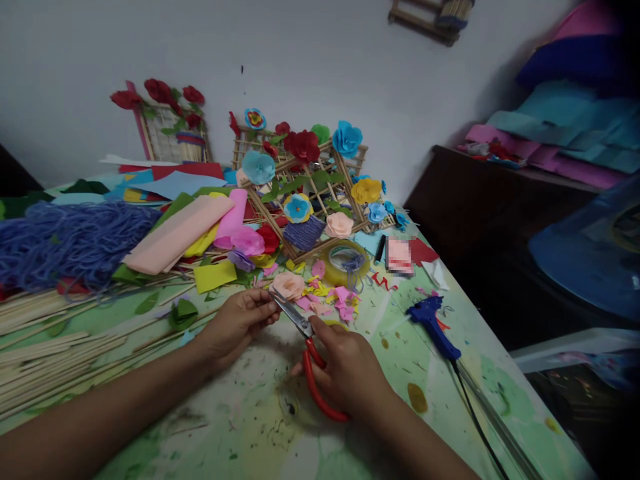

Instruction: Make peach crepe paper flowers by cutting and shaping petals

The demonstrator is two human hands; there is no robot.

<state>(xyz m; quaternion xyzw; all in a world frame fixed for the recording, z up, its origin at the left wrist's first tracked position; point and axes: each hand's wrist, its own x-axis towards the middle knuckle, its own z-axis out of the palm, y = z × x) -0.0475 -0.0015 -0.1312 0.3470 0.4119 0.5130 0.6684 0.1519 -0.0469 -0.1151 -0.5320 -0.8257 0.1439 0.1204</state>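
My right hand [345, 367] grips a pair of scissors [295, 317] with red handles. The blades look slightly apart and point up and left, toward the fingertips of my left hand [245, 321]. Those fingers are pinched together at the blade tips; what they hold, if anything, is too small to make out. Just beyond the tips lies a peach paper flower [289, 285]. Pink and yellow paper scraps [343, 303] are scattered to its right.
A blue glue gun [435, 327] with a black cord lies at the right. Behind stand stick frames with paper flowers [303, 147]. Blue yarn [75, 240], a peach paper roll [183, 233] and thin sticks [60, 367] cover the left. A tape roll [345, 263] sits mid-table.
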